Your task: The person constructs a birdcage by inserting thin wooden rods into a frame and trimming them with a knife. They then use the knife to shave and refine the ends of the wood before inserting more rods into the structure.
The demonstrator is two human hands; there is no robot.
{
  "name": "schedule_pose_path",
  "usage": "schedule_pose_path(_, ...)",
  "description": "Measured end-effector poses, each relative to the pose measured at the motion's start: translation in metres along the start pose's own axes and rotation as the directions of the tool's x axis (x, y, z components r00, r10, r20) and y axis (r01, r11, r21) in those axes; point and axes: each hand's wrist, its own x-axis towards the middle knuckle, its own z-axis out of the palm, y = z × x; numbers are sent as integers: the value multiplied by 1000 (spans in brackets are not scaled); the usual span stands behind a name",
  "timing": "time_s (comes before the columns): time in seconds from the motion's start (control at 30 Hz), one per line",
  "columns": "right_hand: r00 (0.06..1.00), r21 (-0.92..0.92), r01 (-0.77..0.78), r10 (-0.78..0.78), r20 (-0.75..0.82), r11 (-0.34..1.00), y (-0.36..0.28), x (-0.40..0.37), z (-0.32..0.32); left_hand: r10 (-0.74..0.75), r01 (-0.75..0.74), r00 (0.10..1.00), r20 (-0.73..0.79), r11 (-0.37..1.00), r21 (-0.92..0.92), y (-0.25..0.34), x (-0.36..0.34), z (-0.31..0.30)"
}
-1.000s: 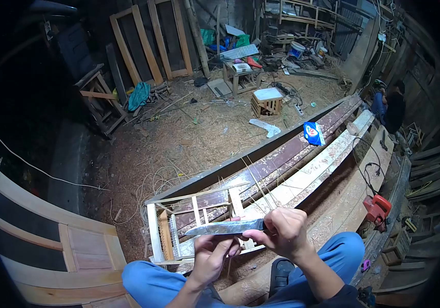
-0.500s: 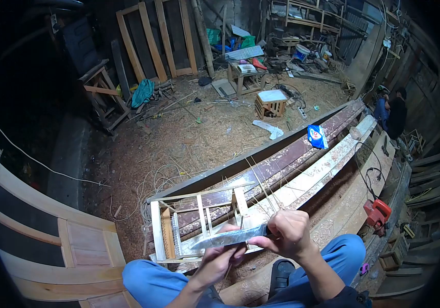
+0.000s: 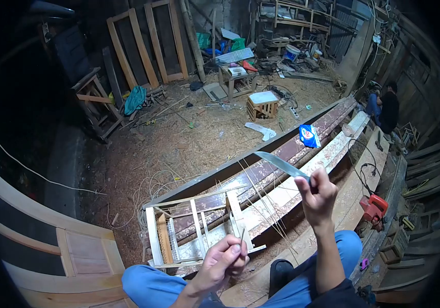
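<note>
My right hand (image 3: 320,197) is closed around the handle of a large knife (image 3: 280,163), raised over the planks. Its blade points up and to the left, apart from my left hand. Low in front of my lap, my left hand (image 3: 222,263) is closed with a thin stick (image 3: 243,234) pinched in its fingers; only a short end shows. Just beyond that hand lies a small frame of pale wooden slats (image 3: 195,218). Several long thin sticks (image 3: 261,190) lean across the planks between the two hands.
A red power tool (image 3: 373,208) with a black cord rests on a board at right. A blue packet (image 3: 309,136) lies on the maroon plank (image 3: 333,122). Another person (image 3: 386,109) sits at the far right. A wooden crate (image 3: 262,105) stands on the shavings-covered floor.
My right hand has lifted the knife up and right, away from the stick, and the blade has swung upward. My left hand stays low with the stick. The view has shifted slightly.
</note>
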Motion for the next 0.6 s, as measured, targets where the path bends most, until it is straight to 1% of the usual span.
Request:
schedule_pose_path(0.03, 999, 83, 34, -33, -9, 996, 3, -3, -3, 38, -36, 997, -71, 999, 41, 0, 3, -2)
schedule_pose_path(0.07, 1000, 175, 24, -25, 8, 984, -4, -9, -5, 82, -71, 986, -147, 994, 79, -1, 4, -4)
schedule_pose_path(0.1, 994, 183, 87, -98, 50, 979, -10, -15, -5, 85, -83, 986, -147, 996, 15, 0, 5, -7)
schedule_pose_path(0.13, 981, 192, 148, -168, 92, 970, -14, -21, -4, 89, -88, 984, -151, 996, 12, 1, 5, -8)
schedule_pose_path(0.2, 901, 252, 344, -393, 181, 905, -24, -30, 2, 73, -69, 981, -181, 997, 25, 0, 3, -8)
schedule_pose_path(0.23, 848, 289, 427, -490, 201, 857, -33, -32, 5, -11, 13, 978, -206, 1000, 10, -2, 0, -11)
schedule_pose_path(0.27, 835, 355, 420, -508, 210, 836, -41, -39, 12, -18, 21, 978, -206, 1000, 11, -4, 0, -8)
schedule_pose_path(0.33, 765, 288, 511, -582, 276, 810, -55, -33, 7, 74, -50, 976, -205, 992, 118, -7, 2, -2)
schedule_pose_path(0.37, 789, 264, 504, -563, 246, 822, -50, -30, 6, 73, -50, 976, -205, 992, 119, -6, 2, -2)
schedule_pose_path(0.4, 816, 242, 504, -549, 182, 829, -41, -24, 9, 86, -62, 980, -179, 988, 139, -4, 2, -4)
schedule_pose_path(0.43, 905, 99, 377, -389, 173, 921, -35, -18, 7, 100, -76, 983, -153, 985, 156, -2, 2, -5)
schedule_pose_path(0.47, 966, -45, 229, -221, 138, 972, -28, -13, 4, 114, -92, 986, -125, 981, 172, -1, 2, -6)
schedule_pose_path(0.5, 982, -26, 158, -154, 106, 987, -20, -9, 0, 147, -120, 979, -144, 976, 182, -2, 2, -3)
schedule_pose_path(0.53, 994, -6, 86, -85, 71, 996, -14, -5, -4, 147, -121, 979, -138, 976, 183, -3, 4, -3)
schedule_pose_path(0.57, 990, 46, 103, -107, 88, 994, -14, -7, -9, 196, -146, 966, -166, 951, 274, -3, 7, -4)
schedule_pose_path(0.6, 984, 149, 145, -158, 84, 978, -19, -15, -9, 249, -166, 949, -194, 918, 361, -5, 10, -5)
